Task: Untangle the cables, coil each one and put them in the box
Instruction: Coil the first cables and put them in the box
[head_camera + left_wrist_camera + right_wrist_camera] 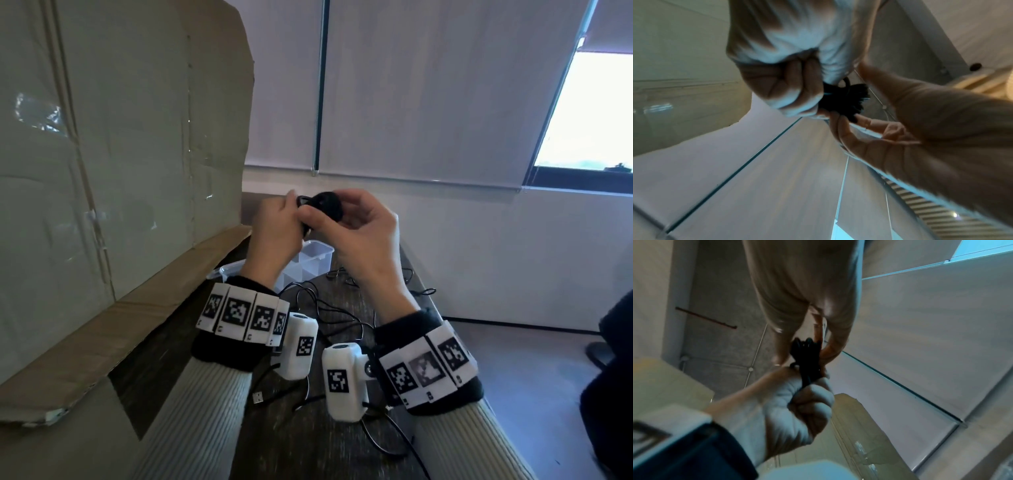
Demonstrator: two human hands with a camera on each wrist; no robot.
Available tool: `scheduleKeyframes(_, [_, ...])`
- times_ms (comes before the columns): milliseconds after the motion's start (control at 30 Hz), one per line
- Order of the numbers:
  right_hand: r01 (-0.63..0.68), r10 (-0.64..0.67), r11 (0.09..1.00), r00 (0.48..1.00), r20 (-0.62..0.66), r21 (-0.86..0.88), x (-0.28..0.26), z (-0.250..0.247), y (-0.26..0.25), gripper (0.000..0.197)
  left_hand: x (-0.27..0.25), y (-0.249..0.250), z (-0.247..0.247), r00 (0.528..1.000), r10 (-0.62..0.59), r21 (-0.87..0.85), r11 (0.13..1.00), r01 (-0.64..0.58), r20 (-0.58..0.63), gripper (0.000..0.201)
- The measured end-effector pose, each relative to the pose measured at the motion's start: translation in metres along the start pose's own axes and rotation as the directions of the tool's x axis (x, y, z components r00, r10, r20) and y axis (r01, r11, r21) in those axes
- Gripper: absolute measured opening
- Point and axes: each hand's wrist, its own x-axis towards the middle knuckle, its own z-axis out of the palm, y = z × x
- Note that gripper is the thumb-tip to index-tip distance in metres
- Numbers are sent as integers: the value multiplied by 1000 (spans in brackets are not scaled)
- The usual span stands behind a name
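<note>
A small bundle of coiled black cable [323, 205] is held up in the air above the table. My left hand [279, 222] grips one side of it in a fist. My right hand [352, 222] pinches the other side with thumb and curled fingers. The left wrist view shows the left hand [785, 87] closed round the coiled cable [844, 100], with the right hand's fingers [840, 125] at its edge. In the right wrist view the coiled cable [807, 353] sits between both hands. Below stands a clear plastic box [320, 251] with compartments. Loose black cables [325, 308] lie tangled on the dark table [308, 445].
A large sheet of cardboard [120, 154] leans at the left, its flap reaching onto the table beside the box. A USB plug [258, 397] lies near my left forearm. The table's right edge drops to the floor. A dark shape [613, 377] stands at the far right.
</note>
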Motion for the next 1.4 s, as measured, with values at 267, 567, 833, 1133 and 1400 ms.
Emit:
scheduleKeyframes(267, [-210, 177, 950, 972, 157, 231, 8, -24, 0, 44, 2, -5, 2, 996, 32, -17, 999, -31, 82, 51])
scheduleKeyframes(567, [-228, 214, 945, 973, 82, 236, 7, -21, 8, 40, 4, -9, -4, 954, -157, 71, 987, 144, 255, 24])
scheduleKeyframes(833, [-225, 229, 954, 974, 2, 196, 10, -17, 15, 28, 3, -14, -3, 909, -238, -50, 962, 270, 341, 28])
scheduleKeyframes(1133, [-431, 443, 868, 897, 10, 246, 15, -35, 27, 27, 2, -53, -50, 922, -337, -150, 918, 366, 190, 13])
scheduleKeyframes(1400, [-378, 463, 867, 852, 245, -325, 65, 23, 50, 24, 7, -116, -107, 710, -668, -565, 682, 465, -223, 24])
